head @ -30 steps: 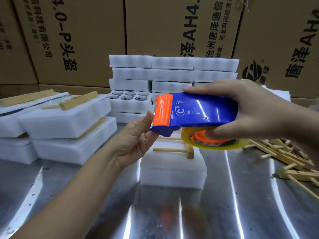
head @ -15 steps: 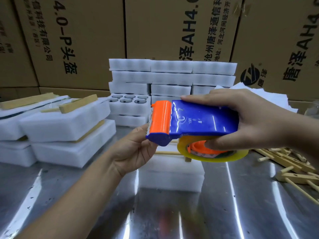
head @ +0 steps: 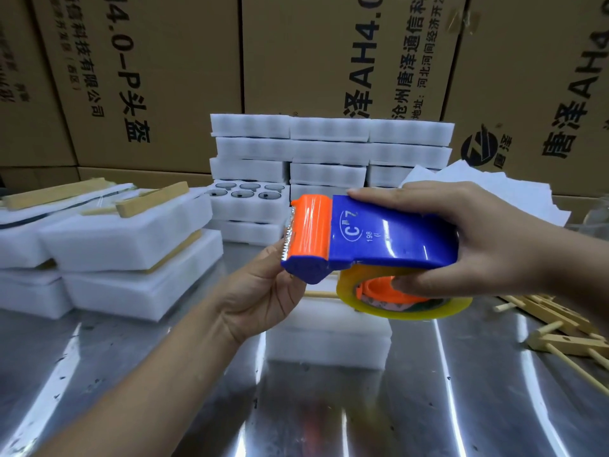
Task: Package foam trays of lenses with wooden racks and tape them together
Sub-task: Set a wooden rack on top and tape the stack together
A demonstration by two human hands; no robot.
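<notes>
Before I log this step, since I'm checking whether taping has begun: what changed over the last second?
The tape dispenser, gripped by the right hand, sank slightly toward the foam pack on the table, now covering most of its wooden rack. The left hand kept pinching the dispenser's toothed front end. Nothing was taken up or let go; the foam stacks and loose racks stayed put.

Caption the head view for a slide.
Right hand grips tape dispenser above a foam stack; left hand holds its blade end.

tape dispenser (head: pixel 392 239) reads "198"; cardboard box (head: pixel 164 77) reads "4.0-p".
</notes>
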